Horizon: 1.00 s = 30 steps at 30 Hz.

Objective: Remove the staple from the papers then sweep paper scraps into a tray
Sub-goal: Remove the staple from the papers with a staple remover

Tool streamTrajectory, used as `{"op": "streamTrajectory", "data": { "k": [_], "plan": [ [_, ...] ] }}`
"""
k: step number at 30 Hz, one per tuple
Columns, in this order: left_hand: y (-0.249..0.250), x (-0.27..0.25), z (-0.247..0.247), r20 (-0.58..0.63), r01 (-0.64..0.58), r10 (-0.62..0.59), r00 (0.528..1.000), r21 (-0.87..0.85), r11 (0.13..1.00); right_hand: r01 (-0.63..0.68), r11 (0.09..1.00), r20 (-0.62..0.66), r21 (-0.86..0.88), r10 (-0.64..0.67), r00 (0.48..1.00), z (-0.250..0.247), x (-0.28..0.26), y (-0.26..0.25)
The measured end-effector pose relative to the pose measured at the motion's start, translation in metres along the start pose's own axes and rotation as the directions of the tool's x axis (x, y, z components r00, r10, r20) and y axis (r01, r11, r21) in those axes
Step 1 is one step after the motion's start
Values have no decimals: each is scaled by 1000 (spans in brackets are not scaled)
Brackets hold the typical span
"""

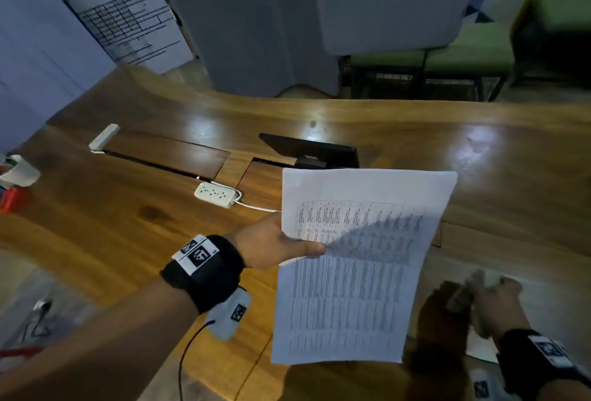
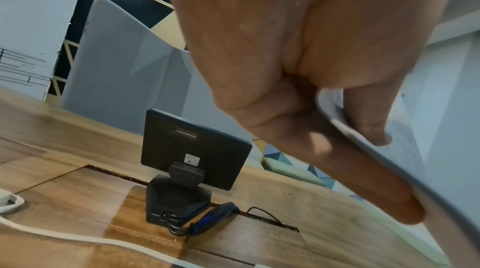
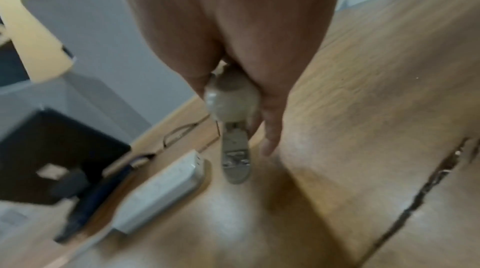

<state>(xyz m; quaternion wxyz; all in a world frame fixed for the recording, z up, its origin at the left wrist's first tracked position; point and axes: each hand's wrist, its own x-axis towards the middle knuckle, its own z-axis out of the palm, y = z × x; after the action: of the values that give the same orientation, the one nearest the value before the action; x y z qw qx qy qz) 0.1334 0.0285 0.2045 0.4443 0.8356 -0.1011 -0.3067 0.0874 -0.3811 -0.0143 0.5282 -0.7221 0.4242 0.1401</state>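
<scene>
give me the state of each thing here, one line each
papers: held up off the table, printed side up
left hand: pinches the papers' left edge
right hand: grips a stapler-like tool, blurred
tool: held above the table, apart from the papers
power strip: flat on table
small monitor: upright, back to wrist camera

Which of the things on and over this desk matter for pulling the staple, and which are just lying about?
In use:
- papers, pinched at their left edge by the left hand
- beige stapler-like tool, gripped by the right hand

Lying about:
- white power strip on the wooden desk
- small black monitor
- red item at the desk's left edge

No tray or scraps in view.
</scene>
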Motion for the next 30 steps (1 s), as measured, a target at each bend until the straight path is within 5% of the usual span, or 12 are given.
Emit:
{"op": "streamTrajectory", "data": {
  "k": [4, 7, 12, 14, 18, 27, 30],
  "plan": [
    [10, 6, 9, 35, 12, -12, 999, -17, 1000, 91, 913, -17, 398, -92, 996, -33, -45, -30],
    [21, 11, 23, 95, -3, 5, 995, -17, 1000, 236, 737, -94, 633, -230, 969, -58, -93, -60],
    [41, 15, 62, 19, 130, -130, 991, 28, 991, 57, 334, 37, 941, -268, 963, -98, -185, -117],
    [48, 11, 81, 23, 138, -140, 990, 49, 989, 4, 249, 82, 968, -336, 938, -103, -215, -131],
    [58, -3, 109, 33, 70, -77, 997, 175, 982, 122, 212, -10, 970, -462, 887, -95, -265, -144],
    [81, -27, 143, 60, -68, 45, 997, 448, 892, 550, 232, -265, 803, -687, 677, -66, -304, -148],
    [85, -30, 146, 76, -131, 107, 991, 511, 849, 581, 265, -259, 770, -702, 664, -57, -303, -141]
  ]
}}
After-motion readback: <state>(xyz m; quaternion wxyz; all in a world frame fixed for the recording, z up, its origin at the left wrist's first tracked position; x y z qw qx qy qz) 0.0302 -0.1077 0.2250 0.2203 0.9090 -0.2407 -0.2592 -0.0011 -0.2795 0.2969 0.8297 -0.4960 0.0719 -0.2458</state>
